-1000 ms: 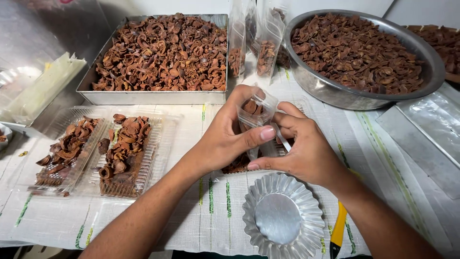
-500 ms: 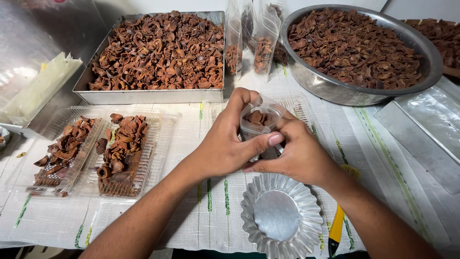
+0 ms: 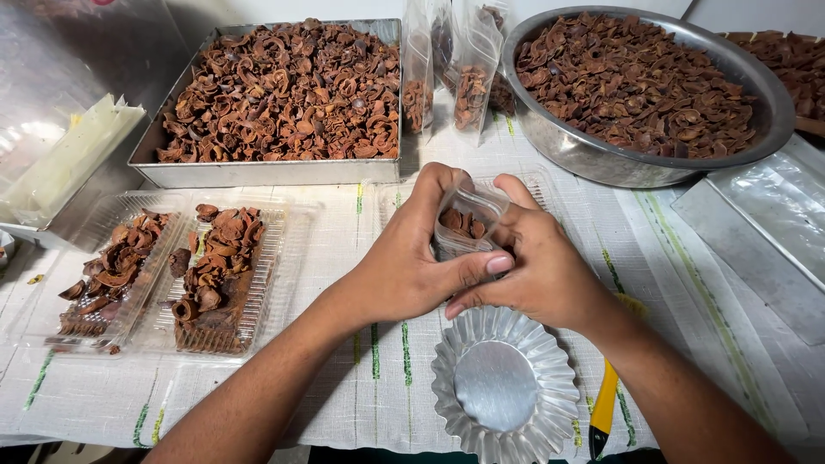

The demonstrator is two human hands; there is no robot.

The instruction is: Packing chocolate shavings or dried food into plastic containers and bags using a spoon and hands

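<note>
My left hand [image 3: 404,266] and my right hand [image 3: 546,275] meet over the middle of the table, both gripping a small clear plastic bag [image 3: 467,222] with brown dried shell pieces inside. The bag's open mouth faces up between my thumbs and fingers. Just below my hands sits an empty fluted metal mould [image 3: 505,387]. A clear plastic tray lies partly hidden under my hands.
A rectangular metal tray [image 3: 258,174] and a round steel bowl [image 3: 601,163] at the back hold heaps of brown shells. Filled clear bags [image 3: 455,77] stand between them. A clear plastic tray [image 3: 284,258] with shells lies left. A yellow-handled tool [image 3: 604,408] lies right, by a metal sheet [image 3: 756,241].
My hands have drawn closer around the bag and shifted slightly toward me; the bag's mouth now sits open between my fingers.
</note>
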